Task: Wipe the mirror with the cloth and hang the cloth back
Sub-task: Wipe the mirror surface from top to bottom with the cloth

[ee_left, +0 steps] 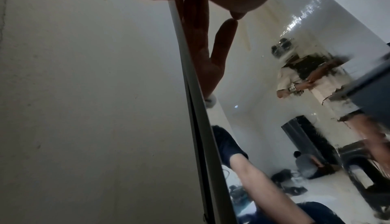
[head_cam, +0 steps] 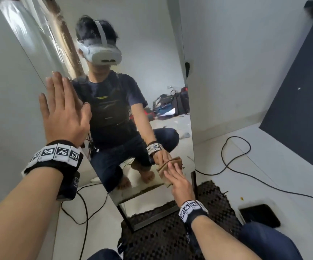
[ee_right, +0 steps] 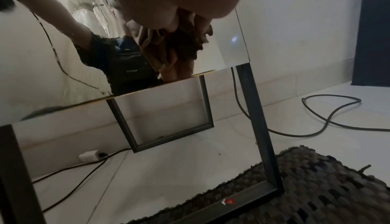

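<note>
One tall mirror (head_cam: pixel 152 53) upright, left hand (head_cam: pixel 65 109) flat, right hand (head_cam: pixel 180 182) pressing cloth (head_cam: pixel 164 178)

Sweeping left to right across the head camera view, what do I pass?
Left hand on the mirror → right hand pressing the cloth → black phone → dark panel.

Place: plain room in a home | Signs: white walls (head_cam: pixel 236 53), tiled floor (head_cam: pixel 264 175), standing mirror (head_cam: pixel 152 53), woven mat (head_cam: pixel 161 239), loose cable (ee_right: pixel 329 95)
</note>
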The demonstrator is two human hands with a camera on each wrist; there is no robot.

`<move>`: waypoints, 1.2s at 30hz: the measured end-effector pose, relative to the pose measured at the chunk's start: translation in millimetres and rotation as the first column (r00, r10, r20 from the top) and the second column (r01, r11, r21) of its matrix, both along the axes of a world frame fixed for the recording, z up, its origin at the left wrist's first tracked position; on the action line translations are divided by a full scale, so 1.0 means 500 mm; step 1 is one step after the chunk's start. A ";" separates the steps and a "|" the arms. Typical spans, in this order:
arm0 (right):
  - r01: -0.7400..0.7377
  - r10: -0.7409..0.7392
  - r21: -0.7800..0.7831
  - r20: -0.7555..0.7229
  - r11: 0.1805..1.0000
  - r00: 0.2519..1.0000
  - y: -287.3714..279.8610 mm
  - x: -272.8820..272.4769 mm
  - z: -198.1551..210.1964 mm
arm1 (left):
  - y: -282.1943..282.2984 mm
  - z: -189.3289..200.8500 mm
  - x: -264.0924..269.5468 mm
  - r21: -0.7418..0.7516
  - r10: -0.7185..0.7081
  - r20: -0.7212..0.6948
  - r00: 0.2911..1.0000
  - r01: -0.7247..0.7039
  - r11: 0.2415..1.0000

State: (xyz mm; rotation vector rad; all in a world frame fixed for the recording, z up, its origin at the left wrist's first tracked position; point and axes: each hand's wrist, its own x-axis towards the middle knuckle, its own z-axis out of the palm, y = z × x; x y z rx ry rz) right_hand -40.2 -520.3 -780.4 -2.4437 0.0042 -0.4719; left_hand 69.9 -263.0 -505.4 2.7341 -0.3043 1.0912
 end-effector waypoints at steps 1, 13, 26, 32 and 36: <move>-0.011 0.011 -0.006 -0.013 1.000 1.000 -0.001 0.001 -0.002 | -0.001 0.001 -0.001 0.004 0.004 0.002 1.000 -0.004 1.000; -0.002 -0.011 0.098 0.133 0.995 0.991 0.009 -0.039 0.097 | 0.023 0.040 -0.041 0.172 0.043 -0.073 0.996 -0.030 0.985; -0.035 0.005 0.021 0.794 0.999 0.608 0.144 0.256 1.060 | 0.004 0.055 -0.045 0.083 0.067 -0.099 0.993 -0.059 0.995; 0.057 0.160 -0.354 0.554 0.933 0.817 0.206 0.357 1.115 | 0.014 0.047 -0.031 0.104 0.058 -0.092 0.994 -0.049 0.993; 0.062 0.186 -0.375 0.589 0.925 0.786 0.196 0.345 0.972 | 0.011 0.039 -0.017 0.078 0.055 -0.083 0.995 -0.049 0.996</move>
